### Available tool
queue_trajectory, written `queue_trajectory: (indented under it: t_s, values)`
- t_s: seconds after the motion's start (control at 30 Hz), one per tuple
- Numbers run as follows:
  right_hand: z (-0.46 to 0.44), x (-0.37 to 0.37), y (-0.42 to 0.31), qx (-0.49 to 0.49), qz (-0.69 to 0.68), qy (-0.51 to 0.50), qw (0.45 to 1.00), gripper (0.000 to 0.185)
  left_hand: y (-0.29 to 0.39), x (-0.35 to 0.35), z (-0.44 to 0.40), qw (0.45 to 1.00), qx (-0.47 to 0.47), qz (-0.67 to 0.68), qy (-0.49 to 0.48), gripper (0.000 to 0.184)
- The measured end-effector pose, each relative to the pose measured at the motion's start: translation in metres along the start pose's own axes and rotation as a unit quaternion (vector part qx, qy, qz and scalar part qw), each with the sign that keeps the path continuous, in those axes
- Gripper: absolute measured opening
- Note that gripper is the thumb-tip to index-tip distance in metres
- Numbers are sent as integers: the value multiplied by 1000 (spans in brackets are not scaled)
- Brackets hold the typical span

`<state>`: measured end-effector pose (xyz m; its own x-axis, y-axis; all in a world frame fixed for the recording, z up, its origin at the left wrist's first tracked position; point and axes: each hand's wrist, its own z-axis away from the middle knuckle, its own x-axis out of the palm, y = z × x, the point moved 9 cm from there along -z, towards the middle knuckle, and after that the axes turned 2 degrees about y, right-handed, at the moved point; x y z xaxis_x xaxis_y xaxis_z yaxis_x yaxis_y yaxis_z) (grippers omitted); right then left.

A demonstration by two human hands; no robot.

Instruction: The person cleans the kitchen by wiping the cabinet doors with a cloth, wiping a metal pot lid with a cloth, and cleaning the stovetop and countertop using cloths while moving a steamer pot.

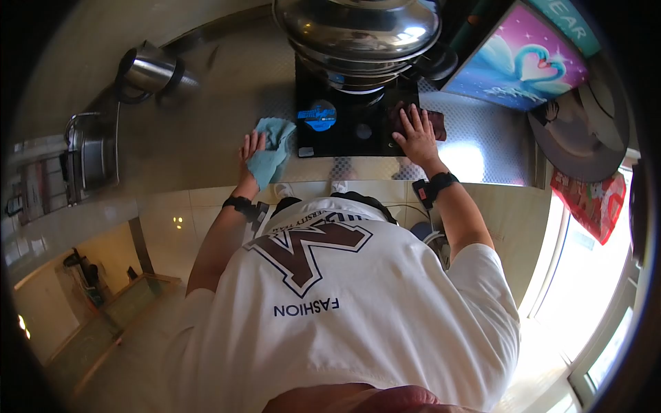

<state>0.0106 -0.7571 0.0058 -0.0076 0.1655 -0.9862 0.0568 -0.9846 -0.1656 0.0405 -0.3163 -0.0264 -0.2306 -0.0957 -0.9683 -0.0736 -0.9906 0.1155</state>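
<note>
The left hand (250, 155) is at the teal cloth (278, 136) on the counter (213, 131), just left of the black cooktop (344, 143); whether it grasps the cloth cannot be told. The right hand (417, 142) lies unclenched, fingers spread, pressing on the dark cloth (436, 125) at the cooktop's right edge. A lidded steel pot (358, 31) stands toward the cooktop's rear, beyond both hands.
</note>
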Motion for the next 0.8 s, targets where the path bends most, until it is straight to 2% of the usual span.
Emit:
queue_trajectory:
  t_s: [0.07, 0.1, 0.17, 0.23, 0.27, 0.3, 0.33, 0.4, 0.43, 0.47, 0.57, 0.8]
  values:
    - [3, -3, -21, -32, 25, 20, 999, 81, 1, 23, -20, 997, 61, -1, 55, 65]
    - [3, -4, -25, -39, 27, 18, 999, 81, 3, 21, -31, 997, 54, 2, 55, 65]
    - [6, -1, -25, -28, 16, -3, 999, 86, 33, 5, -51, 979, 70, 190, 2, 64]
    - [5, 2, -23, -32, 6, -7, 999, 88, 76, -21, -65, 923, 86, 371, -51, 64]
    - [5, 1, -24, -28, 11, -8, 1000, 88, 107, -62, -46, 869, 243, 424, 77, 67]
    - [4, 2, -23, -24, 16, -9, 1000, 88, 133, -98, -13, 784, 397, 434, 198, 70]
    - [3, 2, -24, -25, 14, -12, 1000, 88, 161, -80, -27, 855, 332, 380, 120, 74]
    - [4, 0, -25, -24, 12, 0, 1000, 87, 182, -43, -19, 938, 295, 181, 1, 79]
    - [5, 0, -25, -22, 10, -5, 1000, 87, 187, -26, 0, 944, 324, 39, -36, 80]
    - [5, -2, -27, -24, 5, 3, 1000, 87, 182, -13, 9, 928, 369, -8, 44, 75]
    - [4, -10, -29, -19, -2, 9, 1000, 86, 184, -22, 5, 925, 377, 24, 22, 68]
    - [4, -15, -33, -11, 24, 12, 1000, 81, 189, -33, -22, 928, 366, 15, 61, 62]
